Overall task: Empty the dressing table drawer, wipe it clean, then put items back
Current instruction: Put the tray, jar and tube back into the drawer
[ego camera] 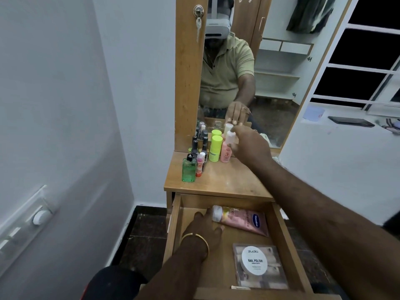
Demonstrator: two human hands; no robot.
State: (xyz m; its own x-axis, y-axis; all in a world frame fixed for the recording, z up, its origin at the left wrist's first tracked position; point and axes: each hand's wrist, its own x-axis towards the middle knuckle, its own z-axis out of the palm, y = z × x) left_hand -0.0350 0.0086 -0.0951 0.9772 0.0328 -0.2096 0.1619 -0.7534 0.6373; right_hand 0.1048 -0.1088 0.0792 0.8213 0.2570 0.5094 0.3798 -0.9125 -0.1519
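On the far part of the tabletop (227,180), just before the mirror (270,83), the right hand (251,146) pinches a small white bottle (230,137) upright, setting it behind the pink bottle (225,153) and yellow-green bottles (216,148) — a row packed far and left, likely to leave working room. Below, the open drawer (287,245) holds three things yet to come out. The left hand (205,226) reaches in, fingers curled over the white cap of the pink Vaseline tube (249,220); whether it truly grips is hard to tell. That tube lies flat at the drawer's far end, long axis running left to right and slightly nearer at the right — cap left, crimped end right. Nearer sits a round nail polish wipes tub (254,260) on a clear case (279,276).
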